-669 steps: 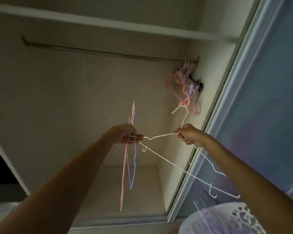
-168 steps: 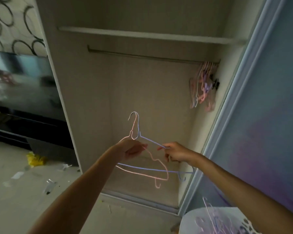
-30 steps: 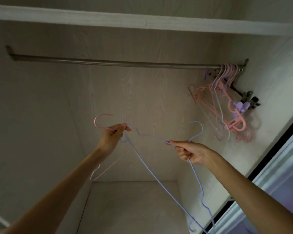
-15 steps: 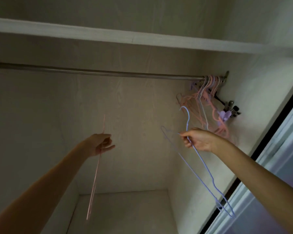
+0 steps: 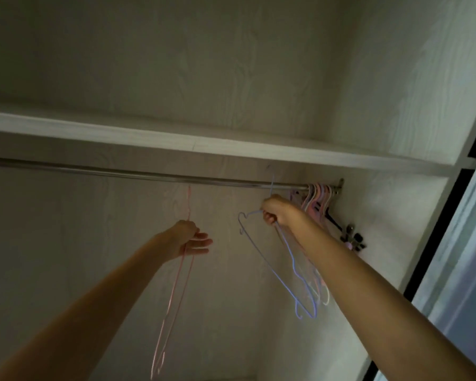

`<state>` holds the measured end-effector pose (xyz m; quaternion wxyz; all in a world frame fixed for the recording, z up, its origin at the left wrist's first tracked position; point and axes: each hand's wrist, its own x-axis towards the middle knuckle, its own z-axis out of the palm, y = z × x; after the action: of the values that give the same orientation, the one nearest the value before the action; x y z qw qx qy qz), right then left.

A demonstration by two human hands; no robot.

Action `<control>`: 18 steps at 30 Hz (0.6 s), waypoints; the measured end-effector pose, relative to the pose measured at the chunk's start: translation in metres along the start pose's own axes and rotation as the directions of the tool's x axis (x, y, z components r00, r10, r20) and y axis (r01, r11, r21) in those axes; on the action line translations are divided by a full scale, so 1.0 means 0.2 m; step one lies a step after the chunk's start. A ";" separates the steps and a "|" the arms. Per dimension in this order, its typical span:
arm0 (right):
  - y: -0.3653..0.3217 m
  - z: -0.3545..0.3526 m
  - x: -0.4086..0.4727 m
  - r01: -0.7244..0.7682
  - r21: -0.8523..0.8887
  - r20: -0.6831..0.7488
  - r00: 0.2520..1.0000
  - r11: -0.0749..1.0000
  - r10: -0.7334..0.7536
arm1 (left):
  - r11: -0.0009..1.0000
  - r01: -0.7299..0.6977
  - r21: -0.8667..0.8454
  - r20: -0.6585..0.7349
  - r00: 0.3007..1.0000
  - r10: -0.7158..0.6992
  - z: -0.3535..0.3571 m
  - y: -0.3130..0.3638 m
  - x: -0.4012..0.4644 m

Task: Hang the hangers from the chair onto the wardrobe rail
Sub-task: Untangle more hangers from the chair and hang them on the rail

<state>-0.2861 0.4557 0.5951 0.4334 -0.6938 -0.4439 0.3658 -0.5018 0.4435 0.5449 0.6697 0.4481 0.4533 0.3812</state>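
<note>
Gripping a blue hanger (image 5: 272, 266) just under the rail (image 5: 154, 176), the right hand (image 5: 275, 211) fingers curl around it; left hand (image 5: 188, 239) pinches a pink hanger (image 5: 173, 292), fingers loosely extended.

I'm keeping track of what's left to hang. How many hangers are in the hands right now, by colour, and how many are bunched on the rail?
Pink hanger, in the left hand: 1
Blue hanger, in the right hand: 1
Total in hand: 2
Hangers bunched at the right end of the rail: several, pink and pale, too overlapped to count.
</note>
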 end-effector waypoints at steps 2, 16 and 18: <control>0.01 0.04 0.05 -0.033 -0.023 -0.017 0.999 0.999 0.032 | 0.999 -0.024 0.024 -0.023 0.999 0.025 0.04 0.03 0.01; 0.06 0.02 0.14 -0.059 -0.155 -0.082 0.996 0.986 0.046 | 0.996 0.011 0.091 -0.048 0.999 -0.007 0.03 -0.03 0.03; 0.06 0.03 0.14 -0.086 -0.148 -0.039 0.996 0.985 0.081 | 0.995 0.000 0.095 -0.034 0.999 0.003 0.05 -0.02 0.03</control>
<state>-0.2773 0.4814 0.5789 0.3719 -0.7482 -0.4334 0.3378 -0.4907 0.4459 0.5413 0.6395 0.4733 0.4818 0.3674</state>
